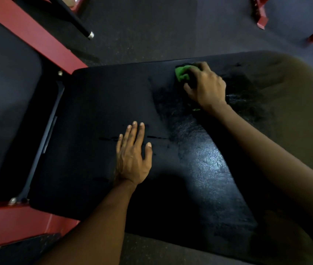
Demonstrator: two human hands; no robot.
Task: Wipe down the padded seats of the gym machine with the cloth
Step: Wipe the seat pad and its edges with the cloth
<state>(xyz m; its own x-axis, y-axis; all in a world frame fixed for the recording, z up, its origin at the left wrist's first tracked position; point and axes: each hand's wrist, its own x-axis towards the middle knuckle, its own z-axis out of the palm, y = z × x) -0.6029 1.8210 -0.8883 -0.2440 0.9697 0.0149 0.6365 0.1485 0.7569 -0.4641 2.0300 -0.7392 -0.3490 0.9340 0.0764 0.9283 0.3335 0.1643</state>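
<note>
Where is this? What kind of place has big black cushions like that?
Most likely a gym. A black padded seat sits on a red metal frame, the floor is dark speckled rubber matting, and more red equipment legs stand farther off. The right hand grips a green cloth.

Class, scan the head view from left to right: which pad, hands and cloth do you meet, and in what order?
neighbouring black pad → left hand, flat on the seat → green cloth → right hand, gripping the cloth
</note>
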